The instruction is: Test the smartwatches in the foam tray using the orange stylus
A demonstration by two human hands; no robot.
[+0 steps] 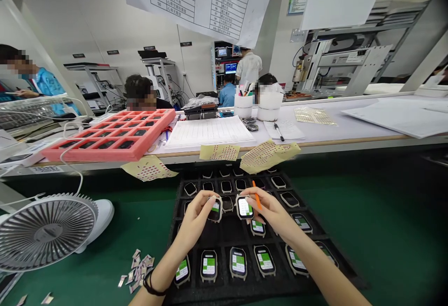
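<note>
- Tray [233, 232], in the head view, is set centrally on the green bench [395, 231], apparently so that its compartments can be reached by both hands.
- First watch [216, 210] is pinched between thumb and fingers of the left hand [199, 212], over the tray; its edge is gripped, presumably so that the display is left partly visible.
- Second watch [244, 207] is pinched likewise by the right hand [273, 209], just beside the first.
- Orange stick [256, 194] is tucked against the right hand's fingers, probably so that the fingertips are left free.
- Front-row watches [209, 266] are laid face up in separate compartments, seemingly to keep lit screens readable.
</note>
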